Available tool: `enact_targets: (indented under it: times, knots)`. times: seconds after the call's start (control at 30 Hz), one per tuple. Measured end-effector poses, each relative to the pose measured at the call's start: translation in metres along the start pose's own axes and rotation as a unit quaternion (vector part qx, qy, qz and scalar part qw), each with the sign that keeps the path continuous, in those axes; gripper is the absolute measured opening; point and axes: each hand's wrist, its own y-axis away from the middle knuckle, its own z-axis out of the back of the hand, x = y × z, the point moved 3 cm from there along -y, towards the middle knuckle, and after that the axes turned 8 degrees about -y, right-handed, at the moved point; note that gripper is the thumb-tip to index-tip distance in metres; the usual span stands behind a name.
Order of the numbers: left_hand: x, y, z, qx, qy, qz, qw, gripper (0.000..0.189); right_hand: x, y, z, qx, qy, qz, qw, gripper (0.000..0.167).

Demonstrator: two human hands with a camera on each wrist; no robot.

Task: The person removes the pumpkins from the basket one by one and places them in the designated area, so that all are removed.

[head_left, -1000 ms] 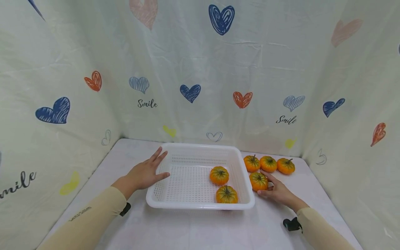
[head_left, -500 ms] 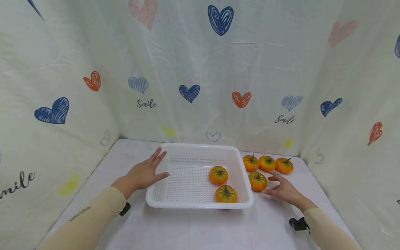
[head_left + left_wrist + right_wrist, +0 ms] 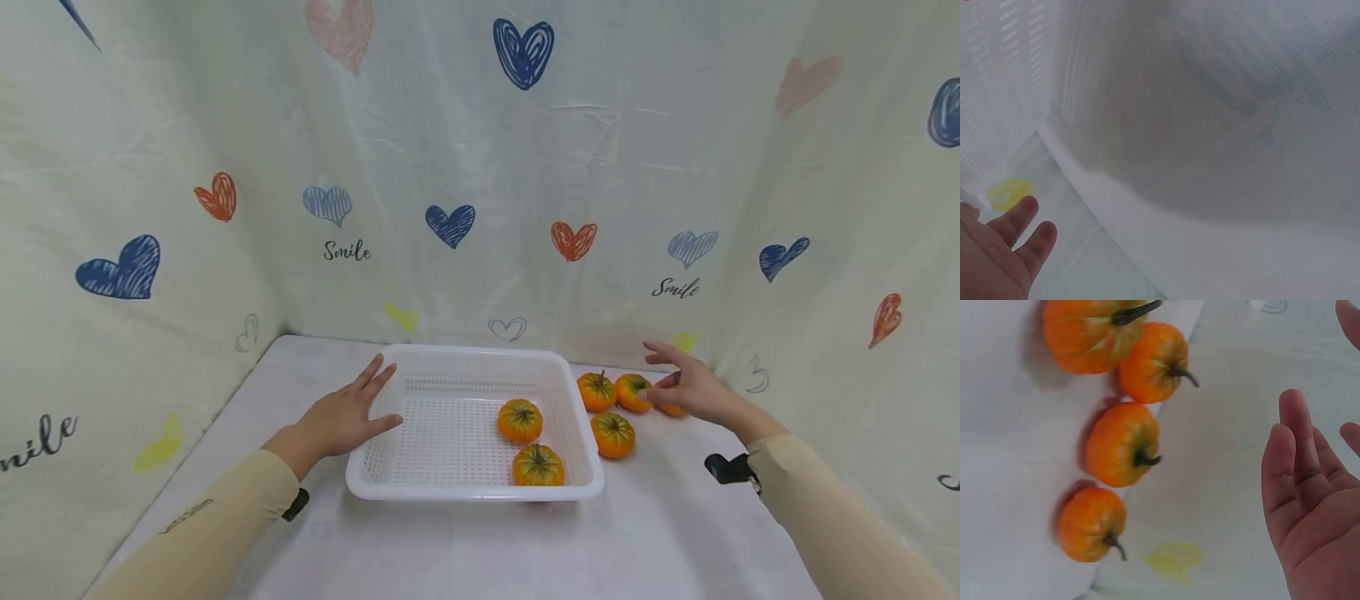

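Note:
My left hand (image 3: 337, 425) rests at the left rim of a white plastic basket (image 3: 450, 493) with its fingers spread. Two small orange pumpkins (image 3: 520, 421) sit inside the basket on its right side. My right hand (image 3: 693, 392) hovers over the back right of the table, fingers loosely bent and holding nothing. Below it, the rightmost pumpkin (image 3: 672, 411) is partly hidden. Two more pumpkins (image 3: 596, 392) stand beside that one in a row, and another pumpkin (image 3: 613, 436) lies in front, close to the basket. In the right wrist view the pumpkins (image 3: 1122, 445) stand apart from the hand (image 3: 1316, 519).
A white cloth-covered table (image 3: 450, 550) carries everything. Behind and to both sides hangs a pale curtain (image 3: 405, 142) printed with hearts, close to the table's back edge.
My right hand has come away from the front pumpkin, leaving it on the table, and has risen toward the back right. The left hand stays at the basket. The head view shifts slightly.

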Motion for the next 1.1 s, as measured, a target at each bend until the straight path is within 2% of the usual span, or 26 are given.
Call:
enact_targets:
  times: [0.13,0.23,0.37,0.53,0.67,0.8,0.9,1.1]
  knots:
    - [0.001,0.001,-0.001,0.004,0.001,0.001,1.0000,0.089,0.036,-0.022,-0.004,0.018,0.008,0.017,0.9997,0.092]
    - [0.002,0.001,-0.002,0.007,0.001,0.003,1.0000,0.091,0.063,-0.040,-0.015,0.038,0.023,0.029,0.9986,0.089]
    - [0.003,0.001,-0.004,0.007,0.001,0.004,1.0000,0.091,0.095,-0.062,-0.040,0.083,0.036,0.036,0.9953,0.085]
    - [0.003,0.000,-0.005,0.010,0.000,0.002,1.0000,0.089,0.118,-0.083,-0.077,0.147,0.019,0.040,0.9882,0.084]
    - [0.001,0.001,-0.002,0.007,0.003,0.001,1.0000,0.088,0.126,-0.094,-0.104,0.178,0.017,0.047,0.9827,0.082]
    - [0.000,0.001,0.001,0.007,0.005,0.004,1.0000,0.087,0.125,-0.101,-0.125,0.204,0.011,0.033,0.9784,0.079]
    - [-0.001,0.001,0.001,0.008,0.003,0.006,0.9999,0.087,0.118,-0.104,-0.138,0.215,0.011,0.014,0.9764,0.077]
    - [-0.001,0.000,0.001,0.008,0.001,0.006,0.9999,0.086,0.101,-0.104,-0.154,0.227,0.047,-0.013,0.9727,0.075]
